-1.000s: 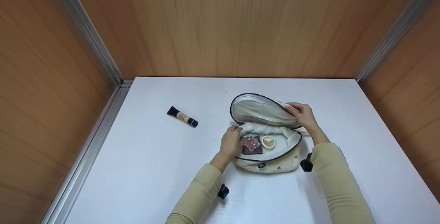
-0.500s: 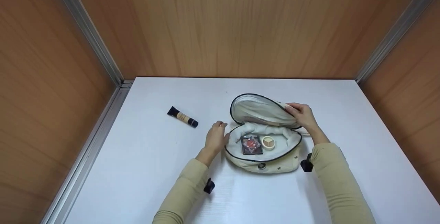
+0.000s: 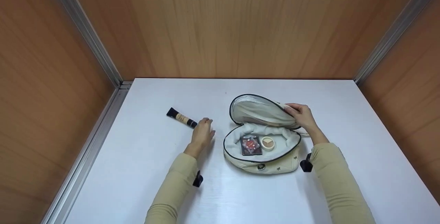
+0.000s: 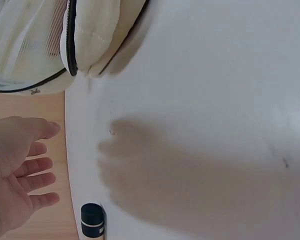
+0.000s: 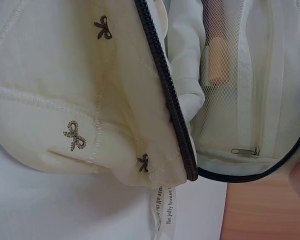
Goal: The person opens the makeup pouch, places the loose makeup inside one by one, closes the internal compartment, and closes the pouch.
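Observation:
A cream cosmetic bag [image 3: 240, 165] with black zip edges lies unzipped in the head view. Inside it are a dark square palette [image 3: 251, 145] with a red pattern and a small round pot [image 3: 267, 143] with beige segments. At the raised lid's right edge, my right hand [image 3: 302, 116] pinches the fabric. Left of the bag, my left hand [image 3: 200, 137] hovers just beside the capped end of a black and beige cosmetic tube [image 3: 180, 116]. In the left wrist view its fingers are spread and hold nothing, near the tube's black cap [image 4: 92, 220].
The white table [image 3: 137, 169] is bounded by wood-grain panels [image 3: 220, 28] at back and sides. In the right wrist view, the lid's mesh pocket [image 5: 245, 75] has a peach-coloured item [image 5: 218, 60] behind it. A printed ribbon tag [image 5: 164, 210] hangs from the bag.
My left hand has let go of the bag's left rim and moved left to the tube. The bag's left side has spread outward. My right hand stays on the lid.

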Available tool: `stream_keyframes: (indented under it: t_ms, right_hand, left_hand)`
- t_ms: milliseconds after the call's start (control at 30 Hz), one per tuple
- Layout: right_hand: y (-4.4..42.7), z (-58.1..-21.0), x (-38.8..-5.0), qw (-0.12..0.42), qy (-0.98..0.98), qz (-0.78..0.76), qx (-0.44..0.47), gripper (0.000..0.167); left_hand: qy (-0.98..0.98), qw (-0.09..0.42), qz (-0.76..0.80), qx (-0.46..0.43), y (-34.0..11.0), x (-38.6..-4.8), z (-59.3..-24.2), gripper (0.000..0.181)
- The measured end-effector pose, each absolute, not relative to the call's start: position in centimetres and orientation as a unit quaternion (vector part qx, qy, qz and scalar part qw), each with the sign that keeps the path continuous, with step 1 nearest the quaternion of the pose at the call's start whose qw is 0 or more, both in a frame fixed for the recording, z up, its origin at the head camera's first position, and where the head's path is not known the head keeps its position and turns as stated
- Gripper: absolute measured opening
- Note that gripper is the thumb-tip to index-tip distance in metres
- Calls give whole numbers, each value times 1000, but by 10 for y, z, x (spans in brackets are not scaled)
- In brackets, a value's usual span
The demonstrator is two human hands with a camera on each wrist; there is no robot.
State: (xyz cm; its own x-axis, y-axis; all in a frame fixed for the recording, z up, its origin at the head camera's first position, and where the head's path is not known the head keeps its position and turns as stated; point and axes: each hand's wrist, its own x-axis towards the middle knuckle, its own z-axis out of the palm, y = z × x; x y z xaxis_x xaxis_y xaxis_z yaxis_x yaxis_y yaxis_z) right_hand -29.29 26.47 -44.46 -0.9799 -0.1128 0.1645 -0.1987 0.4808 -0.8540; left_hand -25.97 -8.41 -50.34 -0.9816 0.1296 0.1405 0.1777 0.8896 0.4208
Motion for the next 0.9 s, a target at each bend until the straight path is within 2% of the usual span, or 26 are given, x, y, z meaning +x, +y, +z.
stream_keyframes:
  t_ms: [200,367,633,900]
  right_hand:
    - [253,-423,-278,48,-858,504,91,27]
    - [262,-437,-289,46,-855,508,93,31]
    - [267,-450,-297,57,-862,496,89,34]
    - [267,-451,-297,54,-858,502,99,33]
  left_hand:
    - [-971,44,-228,-61,-97,-268,-512,43]
    - [-971,48,-227,-54,-106,-274,-516,44]
    - [-973,20,-230,-28,-116,-281,-515,42]
    - [-978,46,-198,-35,-127,-290,-516,40]
